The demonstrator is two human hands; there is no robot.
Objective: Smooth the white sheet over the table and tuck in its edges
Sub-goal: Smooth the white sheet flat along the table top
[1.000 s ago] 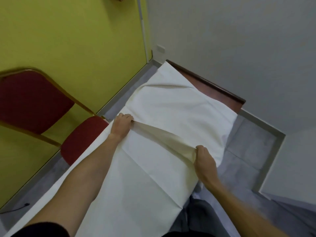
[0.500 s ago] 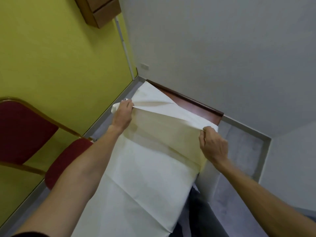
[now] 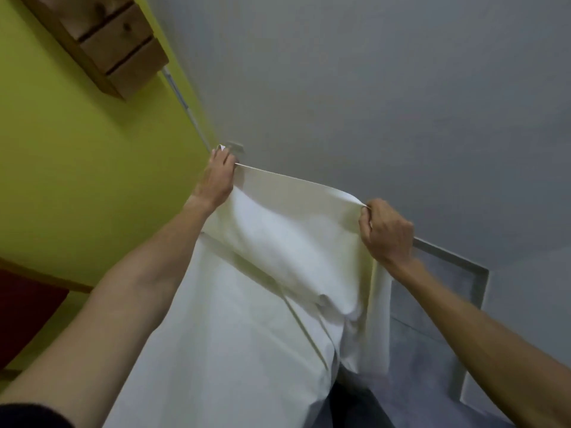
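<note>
The white sheet (image 3: 253, 304) lies along a long table that is fully hidden under it. Its far part is lifted off the table into a raised fold. My left hand (image 3: 217, 177) grips the fold's left corner, up near the corner of the room. My right hand (image 3: 386, 231) pinches the fold's right edge, held out over the table's right side. The stretch of sheet between my hands sags slightly. On the right the sheet hangs down past the table's edge.
A yellow-green wall (image 3: 77, 180) runs along the left, with a wooden drawer unit (image 3: 105, 41) mounted high on it. A red chair (image 3: 24, 310) stands at the left edge. A grey wall (image 3: 370, 88) is straight ahead. Grey floor (image 3: 426, 335) shows on the right.
Both hands have carried the fold of sheet upward and away from me, toward the far wall. The bare brown far end of the table is now hidden behind the lifted sheet.
</note>
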